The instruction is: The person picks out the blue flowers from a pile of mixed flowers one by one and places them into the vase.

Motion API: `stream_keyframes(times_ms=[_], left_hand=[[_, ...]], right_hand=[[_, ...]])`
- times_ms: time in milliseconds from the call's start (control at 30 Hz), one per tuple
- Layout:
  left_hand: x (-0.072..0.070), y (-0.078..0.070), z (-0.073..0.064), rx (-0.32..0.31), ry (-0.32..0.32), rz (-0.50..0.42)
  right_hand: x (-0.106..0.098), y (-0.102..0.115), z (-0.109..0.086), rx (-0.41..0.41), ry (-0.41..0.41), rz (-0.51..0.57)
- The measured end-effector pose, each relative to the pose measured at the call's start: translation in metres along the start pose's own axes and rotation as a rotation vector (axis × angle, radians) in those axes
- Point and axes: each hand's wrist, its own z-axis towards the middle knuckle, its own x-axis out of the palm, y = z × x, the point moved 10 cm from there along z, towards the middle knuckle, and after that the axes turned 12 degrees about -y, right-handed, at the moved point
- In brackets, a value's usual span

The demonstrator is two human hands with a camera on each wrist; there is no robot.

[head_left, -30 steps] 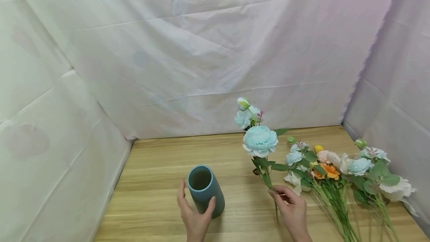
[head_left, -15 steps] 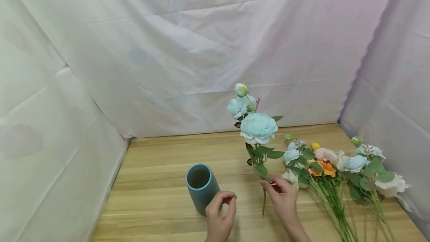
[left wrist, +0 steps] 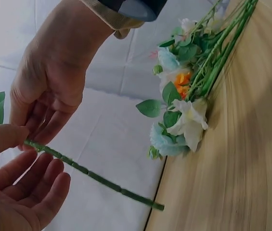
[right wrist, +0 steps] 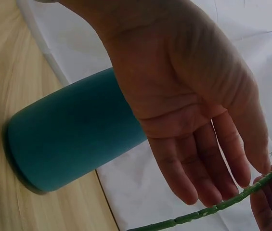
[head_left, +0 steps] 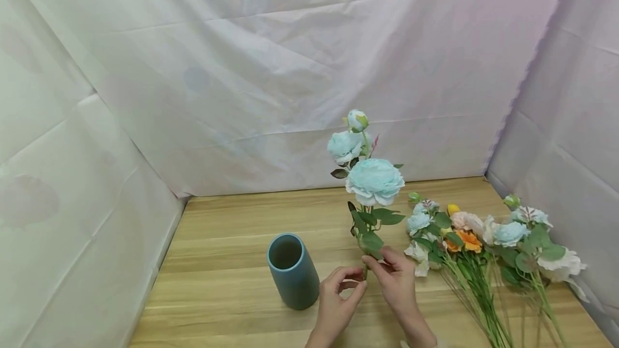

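A pale blue flower (head_left: 375,180) with a second bloom, a bud and green leaves stands upright above the table. My right hand (head_left: 398,281) pinches its stem just under the leaves. Right below that, my left hand (head_left: 338,299) has thumb and forefinger on the same stem, the other fingers loosely bent. The left wrist view shows the bare lower stem (left wrist: 102,180) running past both hands, its cut end free. To the left of my left hand, a teal vase (head_left: 295,278) stands upright with its mouth facing up; the right wrist view shows the vase (right wrist: 73,130) behind the left hand.
On the right of the wooden table (head_left: 227,262) lie several more flower stems, with orange blooms (head_left: 465,240), light blue blooms (head_left: 511,233) and a white bloom (head_left: 563,265). A pale cloth (head_left: 290,95) hangs behind and along both sides.
My left hand has left the vase and moved right to the flower's stem. The right hand has brought the flower left and higher, now more upright. The vase still stands in place.
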Motion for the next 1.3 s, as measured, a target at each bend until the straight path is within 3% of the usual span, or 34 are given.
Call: stream_keyframes(times_ms=[167,300,433,700,1000,1300], left_hand=[[0.001,0.025,0.0,-0.125,-0.058,-0.023],[0.003,0.05,-0.003,-0.231,-0.063,-0.065],[0.003,0.06,-0.004,-0.29,-0.051,-0.101],[0.002,0.061,-0.003,-0.307,-0.018,-0.117],[0.004,0.065,-0.005,-0.348,0.023,-0.18],[0.004,0.06,-0.006,-0.33,0.066,-0.185]], right_hand=[[0.004,0.0,-0.003,0.016,0.01,0.069],[0.006,0.0,-0.005,0.008,0.012,0.149],[0.008,-0.002,-0.008,0.019,0.026,0.115],[0.011,-0.005,-0.01,0.071,0.061,0.039],[0.012,-0.001,-0.013,0.002,0.051,0.094],[0.01,-0.002,-0.015,-0.01,0.042,0.108]])
